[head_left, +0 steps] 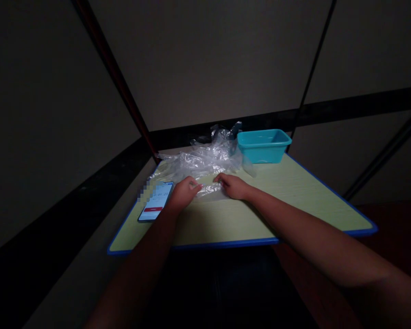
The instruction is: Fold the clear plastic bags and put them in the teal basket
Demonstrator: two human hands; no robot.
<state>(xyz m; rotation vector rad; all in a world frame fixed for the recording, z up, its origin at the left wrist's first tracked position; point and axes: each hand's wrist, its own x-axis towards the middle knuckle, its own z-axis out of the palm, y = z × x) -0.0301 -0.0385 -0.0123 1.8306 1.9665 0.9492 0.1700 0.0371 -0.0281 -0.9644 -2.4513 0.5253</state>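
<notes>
Between my two hands a small clear plastic bag [210, 190] is stretched low over the table. My left hand [185, 191] pinches its left end, thumb and fingers pressed together. At the other end my right hand [233, 186] is closed on the bag with curled fingers. Just beyond them lies a loose heap of crumpled clear plastic bags [205, 160]. A phone [156, 202] with a lit screen rests flat beside my left wrist, partly covered by the forearm.
A turquoise plastic basket [264, 153] stands at the back right of the pale yellow-green table [315, 205]. The table has a blue edge [226, 244]. Dark wall panels [205, 59] close in behind and to the left.
</notes>
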